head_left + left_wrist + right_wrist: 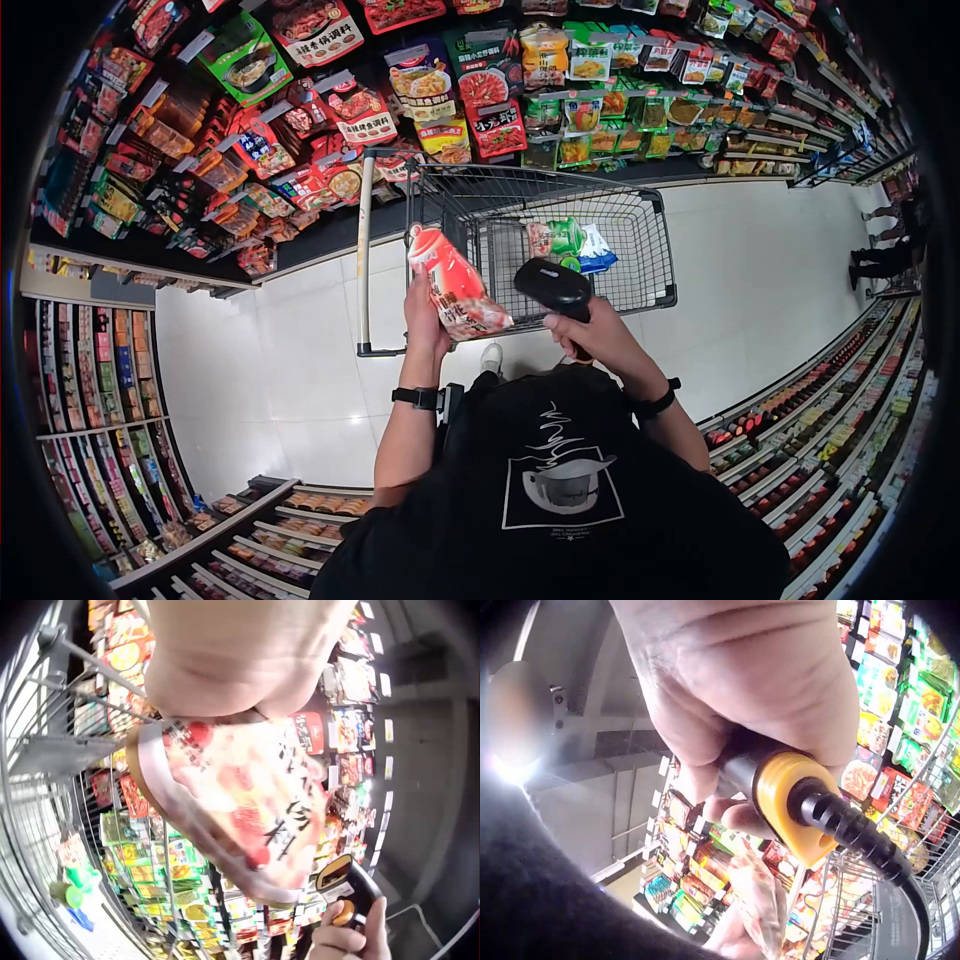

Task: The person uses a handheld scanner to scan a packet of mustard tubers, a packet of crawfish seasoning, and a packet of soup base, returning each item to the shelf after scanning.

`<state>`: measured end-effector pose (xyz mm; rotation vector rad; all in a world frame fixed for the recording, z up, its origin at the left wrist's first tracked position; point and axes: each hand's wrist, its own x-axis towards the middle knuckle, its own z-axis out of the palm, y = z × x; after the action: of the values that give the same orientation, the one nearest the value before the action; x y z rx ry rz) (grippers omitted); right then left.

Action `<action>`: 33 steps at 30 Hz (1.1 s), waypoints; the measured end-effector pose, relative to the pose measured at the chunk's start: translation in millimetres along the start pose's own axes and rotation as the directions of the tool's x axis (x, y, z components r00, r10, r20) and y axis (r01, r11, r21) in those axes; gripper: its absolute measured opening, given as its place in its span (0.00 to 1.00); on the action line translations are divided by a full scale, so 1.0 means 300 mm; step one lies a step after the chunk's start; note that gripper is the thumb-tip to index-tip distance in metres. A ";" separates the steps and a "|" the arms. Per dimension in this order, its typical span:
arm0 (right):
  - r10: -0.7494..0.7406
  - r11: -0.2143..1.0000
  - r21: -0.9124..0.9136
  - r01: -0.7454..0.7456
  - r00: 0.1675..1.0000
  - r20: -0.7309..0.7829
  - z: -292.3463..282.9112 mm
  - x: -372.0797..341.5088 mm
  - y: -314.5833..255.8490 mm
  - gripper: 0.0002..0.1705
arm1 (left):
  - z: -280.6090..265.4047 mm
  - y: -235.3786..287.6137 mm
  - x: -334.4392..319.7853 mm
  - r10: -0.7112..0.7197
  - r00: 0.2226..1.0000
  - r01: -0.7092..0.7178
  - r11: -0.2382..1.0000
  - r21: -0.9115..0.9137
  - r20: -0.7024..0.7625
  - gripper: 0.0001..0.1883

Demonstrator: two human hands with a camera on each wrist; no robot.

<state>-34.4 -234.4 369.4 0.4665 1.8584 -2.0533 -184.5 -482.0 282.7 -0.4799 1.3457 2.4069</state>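
Observation:
My left hand [426, 318] grips a red and white food pouch [455, 283] by its side edge. In the left wrist view the pouch [240, 802] hangs below the palm, its printed face showing. My right hand [605, 340] is wrapped round the handle of a black handheld scanner [556, 288], whose head points toward the pouch without touching it. The right wrist view shows the right hand [757, 697] round the grip, with the yellow collar [784, 799] and a coiled black cable [855, 836] coming out of its base.
Ahead stands a wire shopping cart [655, 245] holding a green packet [567, 237] and a blue and white packet [597, 250]. Its handle bar [364, 255] is beside the left hand. Behind the cart are racks of hanging pouches [365, 115]; more shelves [850, 400] line the right. People stand far right.

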 end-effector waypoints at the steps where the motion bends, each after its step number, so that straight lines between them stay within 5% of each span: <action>1: -0.032 0.997 0.068 0.036 0.998 -0.055 0.004 -0.003 0.004 0.17 | -0.045 -0.018 0.014 0.088 0.995 -0.084 0.992 0.096 -0.038 0.21; 7: -0.013 0.996 0.083 0.017 0.999 -0.045 0.028 0.008 0.035 0.17 | -0.132 0.011 -0.067 0.381 0.915 -0.316 0.881 0.351 -0.132 0.16; 33: 0.007 1.000 0.007 -0.008 0.997 0.079 0.182 -0.023 0.057 0.16 | -0.286 0.053 -0.223 0.495 0.866 -0.494 0.826 0.272 0.069 0.17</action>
<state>-21.6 -290.1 362.5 0.3878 1.8011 -2.0445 -121.6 -572.1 282.2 -0.0538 1.9802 2.5240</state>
